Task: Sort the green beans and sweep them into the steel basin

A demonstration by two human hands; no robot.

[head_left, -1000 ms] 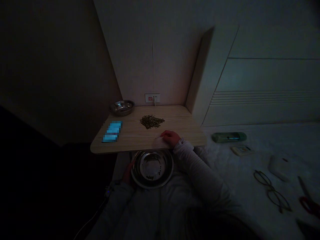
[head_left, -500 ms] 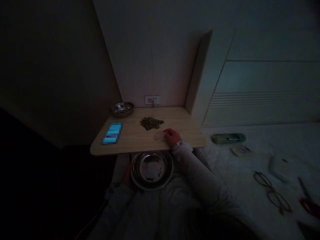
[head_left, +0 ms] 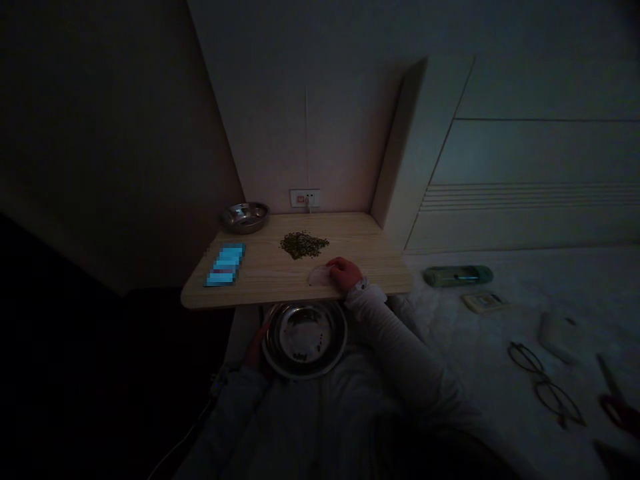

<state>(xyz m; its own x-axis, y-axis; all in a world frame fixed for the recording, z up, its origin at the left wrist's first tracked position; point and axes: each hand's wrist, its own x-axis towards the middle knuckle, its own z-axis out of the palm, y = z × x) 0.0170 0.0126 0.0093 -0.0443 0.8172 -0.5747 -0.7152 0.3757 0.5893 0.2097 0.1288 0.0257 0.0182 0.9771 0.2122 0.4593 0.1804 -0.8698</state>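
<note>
My left hand [head_left: 257, 347] grips the left rim of a steel bowl [head_left: 336, 353], held under the front edge of the wooden table [head_left: 265, 283]. A few small dark beans lie inside that bowl. On the table, my right hand [head_left: 345, 275] is closed on a thin, pale, see-through scraper-like piece [head_left: 319, 275], which lies almost flat against the wood. Just beyond it spreads a pile of small green-brown beans [head_left: 303, 245]. The dim light hides most of my left fingers.
A second steel bowl [head_left: 245, 219] stands at the table's back left, with a phone [head_left: 225, 265] in front of it. A wall socket [head_left: 305, 198] is behind. On the bed lie a green case [head_left: 458, 275], a small packet [head_left: 483, 303], glasses [head_left: 545, 383] and scissors [head_left: 617, 407].
The see-through piece in my right hand has shifted very slightly and shows more plainly on the wood. The left hand and its bowl have stayed in place.
</note>
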